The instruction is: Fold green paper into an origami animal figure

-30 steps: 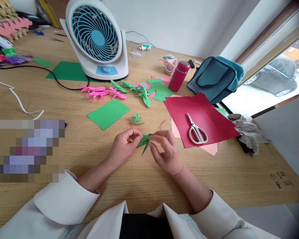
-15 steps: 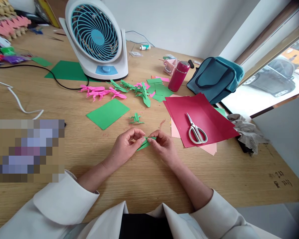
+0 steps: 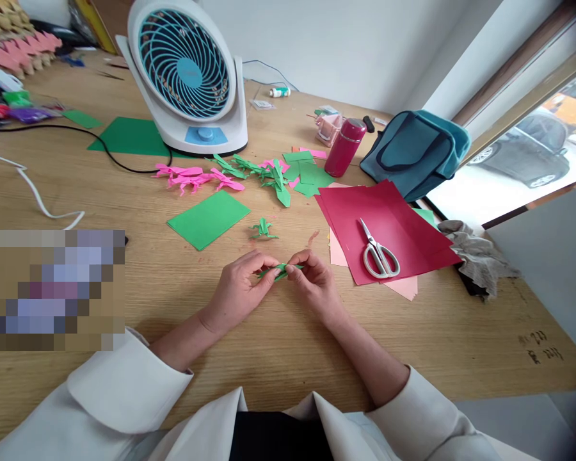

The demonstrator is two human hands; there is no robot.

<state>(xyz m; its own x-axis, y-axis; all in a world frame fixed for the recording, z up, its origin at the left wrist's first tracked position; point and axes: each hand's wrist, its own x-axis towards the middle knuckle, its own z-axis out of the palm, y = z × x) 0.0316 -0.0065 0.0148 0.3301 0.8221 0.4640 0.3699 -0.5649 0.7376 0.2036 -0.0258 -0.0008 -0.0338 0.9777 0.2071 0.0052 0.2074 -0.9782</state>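
A small piece of folded green paper (image 3: 281, 272) is pinched between my two hands, just above the wooden table. My left hand (image 3: 242, 282) grips its left part between thumb and fingers. On its right part, my right hand (image 3: 314, 282) is closed the same way; fingertips cover much of the paper. Beyond the hands stands a little green origami frog (image 3: 264, 228). Left of that lies a stack of green paper (image 3: 208, 219). Farther back are several folded green figures (image 3: 278, 182) and pink ones (image 3: 187, 176).
White-handled scissors (image 3: 379, 253) rest on red paper sheets (image 3: 413, 224) to the right. Behind them stand a red flask (image 3: 345, 147) and a teal bag (image 3: 413, 153). A white fan (image 3: 187, 70) stands at the back left, its black cord (image 3: 103, 144) running leftward. A grey cloth (image 3: 480, 253) lies far right.
The green paper has turned in my fingers: its lower point, which stuck out toward me, now lies flatter and more level between the hands. Both hands keep their grip and have barely shifted.
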